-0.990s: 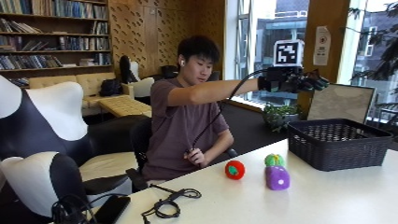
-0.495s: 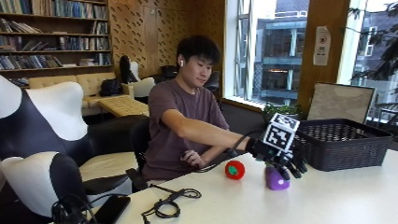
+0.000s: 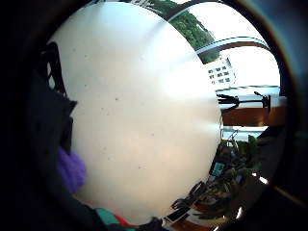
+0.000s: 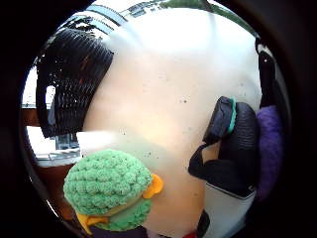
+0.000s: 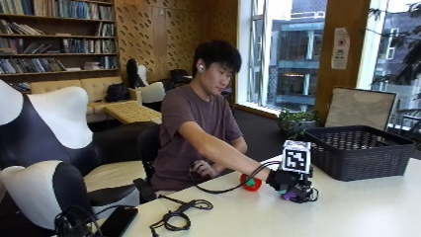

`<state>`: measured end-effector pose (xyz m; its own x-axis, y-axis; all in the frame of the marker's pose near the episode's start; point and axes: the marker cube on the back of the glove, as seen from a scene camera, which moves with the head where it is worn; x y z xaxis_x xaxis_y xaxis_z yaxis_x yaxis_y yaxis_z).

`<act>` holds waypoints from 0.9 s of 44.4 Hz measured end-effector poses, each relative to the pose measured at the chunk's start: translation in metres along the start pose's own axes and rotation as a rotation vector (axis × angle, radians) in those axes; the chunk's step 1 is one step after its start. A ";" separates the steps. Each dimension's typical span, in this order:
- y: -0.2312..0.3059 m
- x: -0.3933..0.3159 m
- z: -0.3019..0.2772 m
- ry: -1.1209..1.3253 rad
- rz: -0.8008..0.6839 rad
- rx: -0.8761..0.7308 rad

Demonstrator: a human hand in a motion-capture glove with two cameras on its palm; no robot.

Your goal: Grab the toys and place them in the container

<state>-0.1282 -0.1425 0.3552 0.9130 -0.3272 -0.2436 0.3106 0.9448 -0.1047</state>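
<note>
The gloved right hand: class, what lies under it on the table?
The right hand covers a purple toy, only partly visible beneath it. How its fingers sit is hidden.

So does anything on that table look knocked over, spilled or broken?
Nothing stands out. The black basket sits upright on the white table, the green knitted toy looks intact, and the gloved right hand rests over the purple toy.

- The outside view looks across the white table (image 5: pixel 368 212) from beside it, facing the seated person, with the black-gloved right hand (image 5: pixel 293 185) near mid-scene.
- The thumb-side palm view sits close above the tabletop, facing the green crocheted toy (image 4: pixel 109 196) and black slatted plastic basket (image 4: pixel 72 79).
- The little-finger-side view faces away over bare tabletop; both palm views share what seems the purple plush toy (image 3: pixel 71 169).
</note>
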 end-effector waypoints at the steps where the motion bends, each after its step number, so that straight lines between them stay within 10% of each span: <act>1: -0.002 0.003 0.000 0.020 -0.010 0.006; 26: -0.074 -0.022 -0.240 -0.080 0.055 0.188; 40: -0.124 -0.177 -0.330 -0.283 -0.093 0.292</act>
<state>-0.4153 -0.2084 0.0928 0.9015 -0.4315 0.0329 0.4199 0.8907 0.1742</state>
